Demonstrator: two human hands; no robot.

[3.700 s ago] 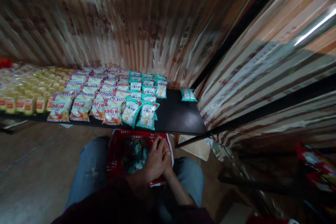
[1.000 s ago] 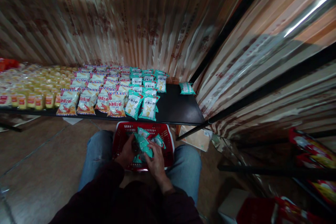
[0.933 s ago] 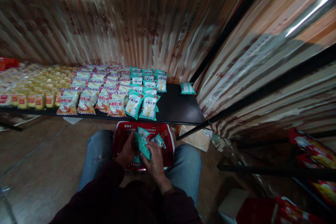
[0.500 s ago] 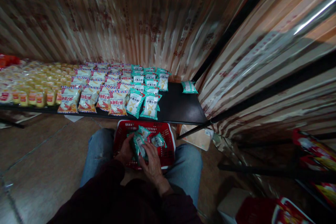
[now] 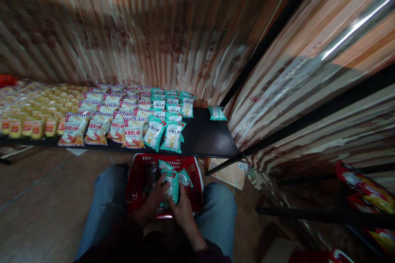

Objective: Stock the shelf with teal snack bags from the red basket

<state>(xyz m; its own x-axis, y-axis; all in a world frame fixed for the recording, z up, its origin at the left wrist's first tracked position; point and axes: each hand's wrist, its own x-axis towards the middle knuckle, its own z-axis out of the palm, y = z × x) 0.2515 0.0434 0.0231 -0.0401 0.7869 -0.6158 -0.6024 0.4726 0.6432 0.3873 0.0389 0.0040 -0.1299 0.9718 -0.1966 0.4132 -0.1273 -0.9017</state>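
Observation:
Between my knees stands a red plastic basket (image 5: 134, 189) holding several teal snack bags. My left hand (image 5: 156, 194) and my right hand (image 5: 182, 205) grip one teal snack bag (image 5: 173, 185) from its two sides, over the basket. Another teal bag (image 5: 185, 178) lies at the basket's right, and one more (image 5: 165, 166) sits behind the held bag. In front of me, rows of upright teal bags (image 5: 173, 135) stand on a black shelf (image 5: 203, 135). A single teal bag (image 5: 217, 113) lies apart near the shelf's right end.
Left of the teal bags are rows of white and orange snack bags (image 5: 99, 127), then many yellow packaged snacks (image 5: 37, 125). A black metal bar (image 5: 265, 144) slants along the right. Cardboard (image 5: 231, 172) lies under the shelf; red packets (image 5: 364, 181) are at far right.
My right hand has gone from lying over the bag to gripping its right side, and the bag has shifted slightly right. The view has tilted, so the shelf sits lower.

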